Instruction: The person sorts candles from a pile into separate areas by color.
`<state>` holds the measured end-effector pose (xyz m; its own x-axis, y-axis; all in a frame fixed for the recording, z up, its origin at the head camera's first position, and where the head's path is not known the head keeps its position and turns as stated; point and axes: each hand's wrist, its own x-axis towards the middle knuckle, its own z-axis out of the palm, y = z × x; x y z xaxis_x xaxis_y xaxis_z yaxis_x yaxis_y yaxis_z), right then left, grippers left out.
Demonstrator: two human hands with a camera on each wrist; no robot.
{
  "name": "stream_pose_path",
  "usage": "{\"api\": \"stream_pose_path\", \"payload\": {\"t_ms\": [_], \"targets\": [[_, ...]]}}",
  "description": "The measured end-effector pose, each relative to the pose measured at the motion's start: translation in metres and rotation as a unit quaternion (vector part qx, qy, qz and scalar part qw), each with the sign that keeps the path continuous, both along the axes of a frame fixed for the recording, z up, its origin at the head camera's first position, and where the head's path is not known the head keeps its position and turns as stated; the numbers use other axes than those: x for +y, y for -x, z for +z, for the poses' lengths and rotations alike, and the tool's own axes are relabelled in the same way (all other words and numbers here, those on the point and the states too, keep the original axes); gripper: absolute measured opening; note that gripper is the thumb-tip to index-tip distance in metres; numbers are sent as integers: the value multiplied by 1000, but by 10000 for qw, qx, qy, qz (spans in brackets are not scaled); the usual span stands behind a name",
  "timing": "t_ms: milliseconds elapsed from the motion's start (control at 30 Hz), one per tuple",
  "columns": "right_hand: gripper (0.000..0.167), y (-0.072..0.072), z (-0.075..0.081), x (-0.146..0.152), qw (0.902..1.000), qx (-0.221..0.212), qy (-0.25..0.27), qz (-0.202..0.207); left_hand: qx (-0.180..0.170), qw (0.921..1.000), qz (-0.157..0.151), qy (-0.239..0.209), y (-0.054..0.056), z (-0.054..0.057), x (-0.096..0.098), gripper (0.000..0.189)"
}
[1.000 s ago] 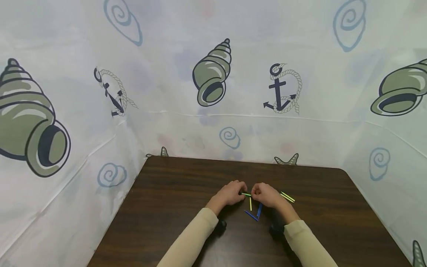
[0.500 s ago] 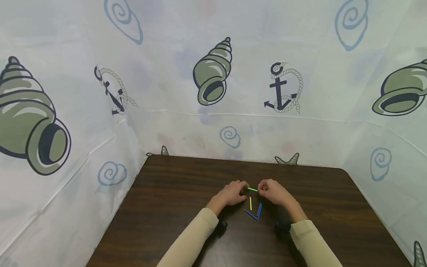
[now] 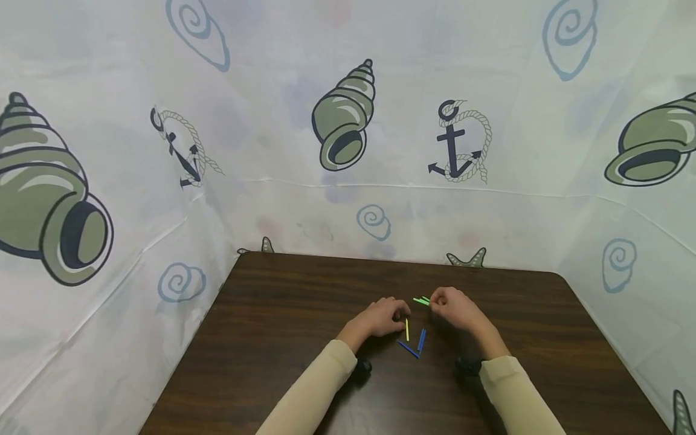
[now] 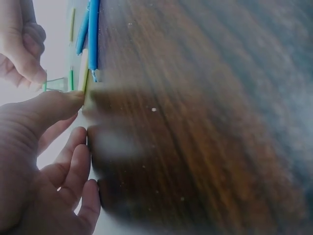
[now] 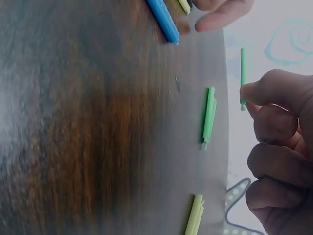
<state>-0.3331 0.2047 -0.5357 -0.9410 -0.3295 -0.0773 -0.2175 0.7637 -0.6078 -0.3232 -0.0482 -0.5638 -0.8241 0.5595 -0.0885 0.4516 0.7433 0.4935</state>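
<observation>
Between thumb and finger, my right hand [image 3: 457,307] pinches a thin green candle [image 5: 243,73] with a white wick end. Close to it in the right wrist view, two green candles [image 5: 209,115] lie side by side on the table. My left hand [image 3: 380,315] rests at the table with its fingers loosely bent. Its thumb tip overlaps one end of a yellow candle [image 4: 84,68] in the left wrist view. Two blue candles [image 3: 422,339] lie just in front of the yellow one, with their near ends close together.
A pair of pale yellow candles [image 5: 194,215] lies past the green ones in the right wrist view; the right hand hides them from the head view. The dark wooden table [image 3: 304,302] backs onto a white printed sheet [image 3: 272,211].
My right hand has moved right and away from me with a green candle, apart from the left hand. My left hand has stayed near its place, now beside the yellow candle.
</observation>
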Motion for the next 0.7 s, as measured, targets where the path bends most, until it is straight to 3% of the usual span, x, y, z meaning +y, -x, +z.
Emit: {"api": "stream_pose_path", "payload": {"t_ms": [233,700], "targets": [[8,0,-5,7,9999,97,-104,-80,-149,9998,-80,62,-4,2,2,26],[19,5,-7,21,9968,8,-410,-690,-155,9997,-134,-96,-5,6,-1,24]]}}
